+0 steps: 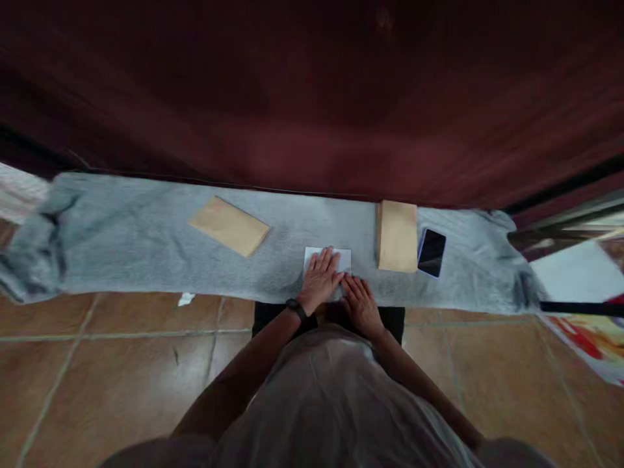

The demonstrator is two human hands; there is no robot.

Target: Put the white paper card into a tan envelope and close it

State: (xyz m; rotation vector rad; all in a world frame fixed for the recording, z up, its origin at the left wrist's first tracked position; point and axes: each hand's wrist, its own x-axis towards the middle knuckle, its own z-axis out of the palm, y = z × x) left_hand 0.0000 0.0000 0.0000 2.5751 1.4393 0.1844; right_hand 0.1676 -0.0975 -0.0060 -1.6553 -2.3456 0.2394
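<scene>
A small white sheet of paper lies on the grey cloth just in front of my body. My left hand, with a dark band at the wrist, rests flat on the sheet, fingers stretched out and pointing away from me. Beside it, my right hand lies palm down at the sheet's near right corner, its fingers extended. Neither hand grips anything. Much of the paper is hidden under the left hand. To the right stands a stack of tan envelopes, and more tan envelopes lie slanted to the left.
A phone with a dark screen lies right of the stack. The grey cloth covers a long narrow surface against a dark red panel. Below are brown floor tiles with a white scrap. A colourful printed sheet is at far right.
</scene>
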